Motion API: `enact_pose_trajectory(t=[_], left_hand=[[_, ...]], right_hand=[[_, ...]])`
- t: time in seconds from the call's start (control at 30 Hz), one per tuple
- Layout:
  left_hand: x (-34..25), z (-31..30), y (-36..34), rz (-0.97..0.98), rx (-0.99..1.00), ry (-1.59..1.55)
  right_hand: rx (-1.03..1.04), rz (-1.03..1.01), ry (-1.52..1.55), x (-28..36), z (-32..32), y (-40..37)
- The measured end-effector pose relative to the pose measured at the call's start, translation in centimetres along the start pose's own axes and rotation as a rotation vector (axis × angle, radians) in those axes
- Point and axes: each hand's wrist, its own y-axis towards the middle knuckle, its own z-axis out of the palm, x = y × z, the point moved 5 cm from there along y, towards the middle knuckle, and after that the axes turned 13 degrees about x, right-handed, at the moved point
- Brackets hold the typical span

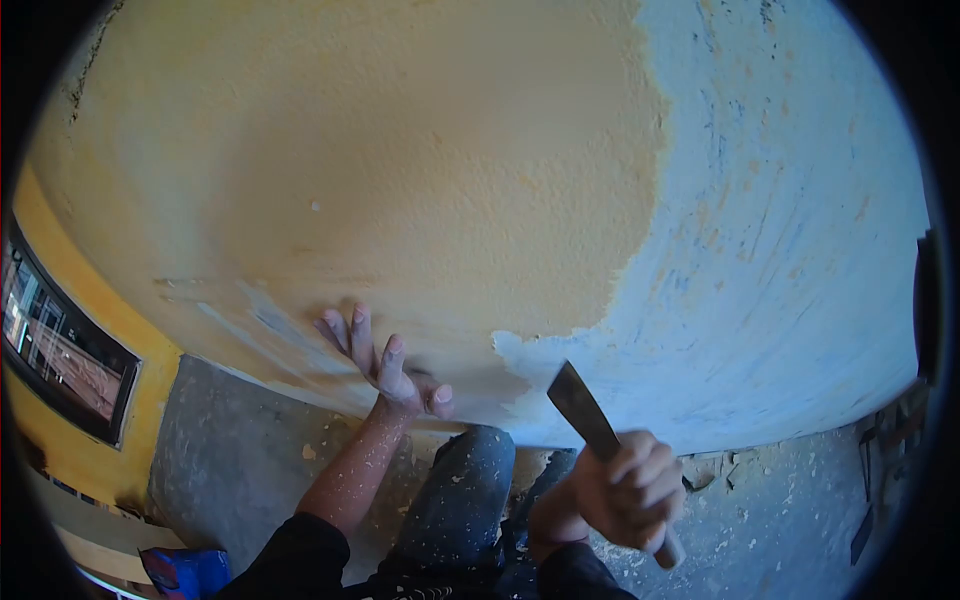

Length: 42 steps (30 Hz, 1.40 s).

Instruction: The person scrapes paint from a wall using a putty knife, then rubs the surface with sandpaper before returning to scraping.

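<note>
My right hand (630, 490) is wrapped round the handle of a broad-bladed knife (585, 410). Its dark blade points up and to the left, with the tip over the lower part of the wall; the handle's butt sticks out below my fist. To the left, my left hand (385, 365) is held up near the wall with fingers spread and nothing in it. Pale dust coats its fingers. The wall (450, 220) carries rough yellowish paint on the left and middle, and a bare, whitish-blue scraped area (760, 260) on the right with a ragged edge between them.
Paint flecks are scattered over the grey floor (240, 440) and my jeans (460, 490). A dark-framed window (70, 350) sits in the yellow side wall at left. A blue and red bag (185, 572) lies at lower left. Dark objects (890, 450) stand at the right edge.
</note>
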Motion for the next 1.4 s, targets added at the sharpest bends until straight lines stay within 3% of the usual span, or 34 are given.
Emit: enact_pose_trajectory(t=[0.17, 0.23, 0.27, 0.3, 0.37, 0.43, 0.5, 0.57, 0.6, 0.67, 0.7, 0.77, 0.8, 0.83, 0.9, 0.93, 0.97, 1.03, 1.07, 1.1, 1.17, 1.3, 1.4], left_hand=[[-0.2, -0.1, 0.1, 0.022, 0.015, 0.01], [-0.6, -0.9, -0.3, 0.028, 0.036, 0.018], [-0.8, -0.9, -0.7, 0.019, 0.048, -0.007], [-0.3, -0.3, -0.2, 0.027, 0.028, -0.022], [-0.5, -0.8, -0.7, 0.064, -0.001, -0.048], [-0.7, -1.3, -1.8, -0.126, 0.017, -0.266], [-3.9, -3.1, -4.9, -0.167, -0.014, -0.476], [-8.3, -4.8, -10.2, -0.429, 0.116, -0.727], [-10.7, -4.5, -12.4, -0.732, 0.137, -1.163], [-16.4, -4.0, -13.3, -1.411, 0.52, -1.967], [-17.4, -3.9, -12.3, -1.426, 0.527, -1.971], [-18.2, -3.0, -8.9, -1.424, 0.277, -2.512], [-16.9, -2.8, -7.6, -1.334, 0.291, -2.443], [-15.3, -2.6, -6.1, -1.241, 0.309, -2.372], [-11.6, -2.0, -3.7, -1.283, 0.499, -2.122], [-10.4, -1.9, -2.3, -1.261, 0.557, -2.06], [-9.6, -2.0, -1.3, -1.241, 0.608, -1.999], [-8.9, -1.5, -0.5, -1.197, 0.673, -1.912], [-8.9, -1.2, -0.3, -1.16, 0.719, -1.835], [-9.2, -0.7, -0.3, -1.155, 0.731, -1.842], [-9.5, 0.2, 0.2, -1.113, 0.65, -1.811], [-10.1, 0.9, 1.0, -1.189, 0.506, -1.838], [-10.3, 1.1, 1.1, -1.233, 0.404, -1.802]], right_hand=[[-0.006, 0.178, 0.113, -3.2, 0.0, -2.2], [-0.026, 0.382, 0.152, -4.2, 0.4, -3.0], [0.039, 0.278, 0.107, -4.9, 1.5, -2.5], [0.132, 0.321, 0.183, -4.0, 2.0, -3.0], [-0.003, 0.188, 0.157, -1.4, 3.1, -3.8], [0.02, 0.1, 0.058, 1.3, 3.7, -5.1], [0.049, -0.017, -0.027, 3.9, 3.3, -6.2], [0.073, -0.02, -0.401, 6.6, 2.4, -7.3], [0.074, -0.033, -0.411, 7.0, 2.3, -7.9], [0.032, -0.088, -0.539, 8.0, 1.8, -9.2], [0.03, -0.078, -0.551, 8.2, 1.7, -9.9], [0.29, 0.107, -0.736, 7.4, 2.7, -11.2], [0.523, 0.267, -0.808, 7.4, 3.0, -11.2], [0.507, 0.258, -0.815, 8.2, 3.2, -11.2], [0.457, 0.675, -0.627, 7.1, 4.4, -10.4], [0.488, 0.837, -0.343, 6.6, 3.9, -10.9], [0.476, 0.825, -0.34, 7.1, 3.6, -10.7], [0.035, 1.323, 0.369, 6.8, 3.5, -12.4], [-0.152, 1.397, 0.398, 6.9, 3.2, -12.9], [-0.159, 1.389, 0.39, 6.8, 3.2, -12.8], [0.064, 1.588, 0.065, 6.1, 2.6, -12.9], [0.245, 1.433, -0.593, 5.4, 3.2, -8.8], [0.21, 1.376, -0.722, 5.3, 3.5, -8.4]])
